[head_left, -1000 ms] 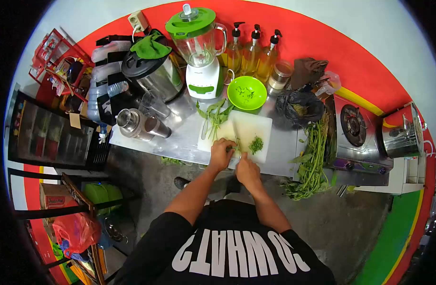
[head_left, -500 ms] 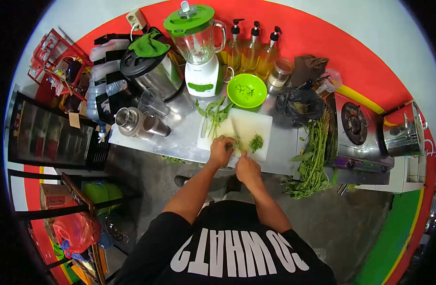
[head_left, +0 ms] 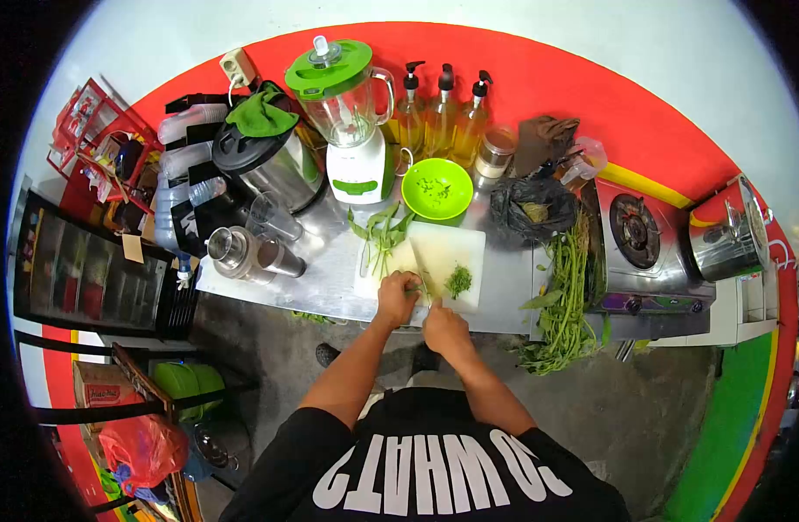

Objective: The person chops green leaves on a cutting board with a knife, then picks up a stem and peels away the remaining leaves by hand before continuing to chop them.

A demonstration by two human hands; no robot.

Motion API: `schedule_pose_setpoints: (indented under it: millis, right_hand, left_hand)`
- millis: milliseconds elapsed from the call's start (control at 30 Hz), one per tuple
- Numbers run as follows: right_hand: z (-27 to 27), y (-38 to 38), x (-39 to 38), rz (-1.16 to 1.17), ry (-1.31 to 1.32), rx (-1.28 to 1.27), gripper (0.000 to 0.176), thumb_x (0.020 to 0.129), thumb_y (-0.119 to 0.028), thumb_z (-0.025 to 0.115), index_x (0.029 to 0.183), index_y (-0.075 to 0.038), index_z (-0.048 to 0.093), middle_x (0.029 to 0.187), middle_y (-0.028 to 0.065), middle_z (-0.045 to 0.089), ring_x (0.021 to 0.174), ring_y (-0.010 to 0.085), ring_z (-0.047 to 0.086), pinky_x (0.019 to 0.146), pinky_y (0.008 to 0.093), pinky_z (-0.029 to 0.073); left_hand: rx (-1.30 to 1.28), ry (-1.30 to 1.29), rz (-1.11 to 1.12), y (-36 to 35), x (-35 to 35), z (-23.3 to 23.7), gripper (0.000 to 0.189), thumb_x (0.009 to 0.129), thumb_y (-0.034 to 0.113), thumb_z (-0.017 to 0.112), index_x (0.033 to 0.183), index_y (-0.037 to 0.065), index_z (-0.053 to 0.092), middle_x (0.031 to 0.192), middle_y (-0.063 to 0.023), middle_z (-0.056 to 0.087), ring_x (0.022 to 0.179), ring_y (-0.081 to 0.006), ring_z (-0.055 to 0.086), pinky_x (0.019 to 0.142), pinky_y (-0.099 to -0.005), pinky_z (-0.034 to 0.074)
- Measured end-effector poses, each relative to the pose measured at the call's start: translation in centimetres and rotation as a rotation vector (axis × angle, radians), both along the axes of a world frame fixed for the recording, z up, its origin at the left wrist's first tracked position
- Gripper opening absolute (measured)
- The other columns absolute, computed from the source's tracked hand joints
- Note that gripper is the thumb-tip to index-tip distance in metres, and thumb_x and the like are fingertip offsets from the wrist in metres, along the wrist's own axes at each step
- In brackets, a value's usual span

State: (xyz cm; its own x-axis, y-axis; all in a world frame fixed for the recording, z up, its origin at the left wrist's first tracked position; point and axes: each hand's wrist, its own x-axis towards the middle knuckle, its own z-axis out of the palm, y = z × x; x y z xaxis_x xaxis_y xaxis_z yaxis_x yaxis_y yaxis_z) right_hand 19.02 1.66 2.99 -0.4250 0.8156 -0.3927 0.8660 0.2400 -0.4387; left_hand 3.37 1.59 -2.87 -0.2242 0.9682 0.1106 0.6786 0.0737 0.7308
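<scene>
The greens (head_left: 414, 280) lie near the 6 o'clock edge of the white cutting board (head_left: 456, 239), pressed under the curled left hand (head_left: 397, 296). The right hand (head_left: 445, 329) is closed round the knife (head_left: 423, 261), its blade pointing toward 12. Chopped bits (head_left: 458, 280) sit at 3. Bare board runs up to the green bowl (head_left: 436, 187) at 12.

On white cutting board (head_left: 456, 245), leafy green stems (head_left: 380, 233) under knife (head_left: 419, 264), chopped pile (head_left: 458, 280) just beside.
</scene>
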Motion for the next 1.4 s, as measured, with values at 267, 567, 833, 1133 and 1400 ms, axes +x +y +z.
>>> schedule_pose_setpoints:
  millis: [267,567,833,1133,1400]
  right_hand:
    - [-1.6,0.0,-0.8,-0.074,0.078,0.051,0.035,0.090,-0.012,0.052,0.119,0.007,0.049,0.092,0.0320,0.069,0.087,0.0499,0.068,0.079,0.0570,0.054]
    - [-0.4,-1.9,-0.4,-0.097,-0.002,-0.054,0.033,0.092,-0.010,0.051,0.121,0.006,0.050,0.101,0.0305,0.069,0.095,0.0462,0.069,0.084,0.0545,0.054]
    - [0.2,0.0,-0.5,-0.052,0.034,0.049,0.036,0.090,-0.016,0.055,0.117,0.006,0.048,0.094,0.0314,0.069,0.090,0.0505,0.067,0.082,0.0574,0.052]
    - [-1.4,-0.8,-0.8,-0.075,0.070,0.028,0.040,0.092,-0.016,0.055,0.123,0.008,0.047,0.095,0.0324,0.068,0.090,0.0502,0.067,0.080,0.0581,0.053]
    - [-0.9,-1.3,-0.5,-0.049,0.050,0.014,0.035,0.091,-0.015,0.057,0.117,0.007,0.048,0.092,0.0311,0.069,0.088,0.0490,0.068,0.077,0.0558,0.054]
  left_hand:
    - [-0.005,-0.147,0.006,0.4,-0.3,-1.3,0.024,0.070,-0.001,0.080,0.090,0.005,0.067,0.085,-0.0118,0.063,0.080,-0.0282,0.065,0.074,-0.0384,0.052]
    - [-0.087,-0.107,0.021,0.3,-0.2,0.4,0.020,0.072,0.000,0.078,0.089,0.004,0.070,0.088,-0.0144,0.065,0.082,-0.0294,0.067,0.076,-0.0387,0.054]
    - [-0.062,-0.122,0.012,0.5,-0.7,-1.2,0.020,0.073,0.007,0.081,0.088,0.012,0.070,0.087,-0.0100,0.063,0.085,-0.0291,0.062,0.079,-0.0417,0.050]
    - [-0.051,-0.168,-0.002,0.5,-0.7,-1.2,0.012,0.073,0.004,0.077,0.082,0.009,0.071,0.085,-0.0135,0.066,0.079,-0.0305,0.068,0.075,-0.0408,0.054]
    - [0.008,-0.154,-0.046,0.0,-0.7,0.2,0.011,0.077,-0.005,0.069,0.086,0.001,0.068,0.088,-0.0167,0.064,0.080,-0.0310,0.066,0.075,-0.0382,0.054]
